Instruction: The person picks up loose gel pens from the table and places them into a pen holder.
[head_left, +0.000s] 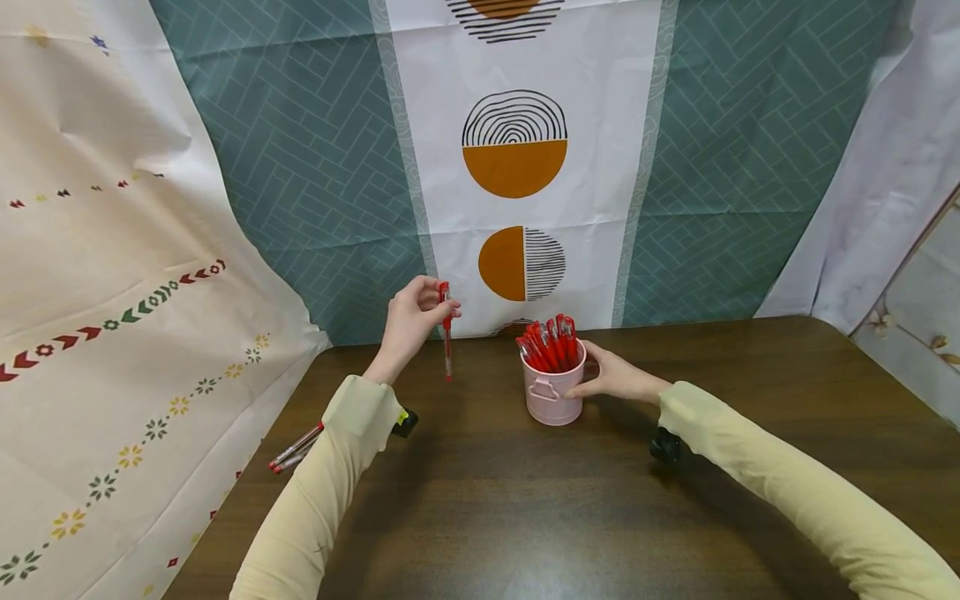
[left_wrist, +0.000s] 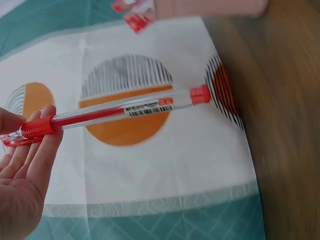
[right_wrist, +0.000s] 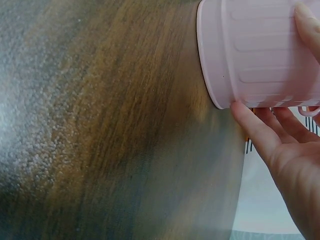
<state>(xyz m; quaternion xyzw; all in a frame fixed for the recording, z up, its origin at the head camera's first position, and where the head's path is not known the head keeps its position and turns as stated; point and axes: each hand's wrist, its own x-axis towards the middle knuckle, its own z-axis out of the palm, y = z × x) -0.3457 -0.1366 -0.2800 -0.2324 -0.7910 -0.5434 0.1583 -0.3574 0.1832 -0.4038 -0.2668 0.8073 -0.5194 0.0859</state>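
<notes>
My left hand (head_left: 415, 315) pinches a red gel pen (head_left: 447, 342) near its upper end, holding it upright above the table, to the left of the pink bucket (head_left: 553, 408). In the left wrist view the clear barrel of that pen (left_wrist: 115, 113) shows a red ink tube, a barcode label and a red end plug. Several red pens (head_left: 551, 343) stand packed in the bucket. Around the bucket's right side, my right hand (head_left: 617, 374) grips it with thumb in front. The right wrist view shows the bucket's ribbed wall (right_wrist: 270, 50) between thumb and fingers.
More red pens (head_left: 296, 450) lie on the dark wooden table (head_left: 510, 517) at the left, partly behind the left sleeve. A patterned curtain (head_left: 517, 200) hangs along the table's back edge. Cream patterned cloth (head_left: 135, 333) drapes at the left side.
</notes>
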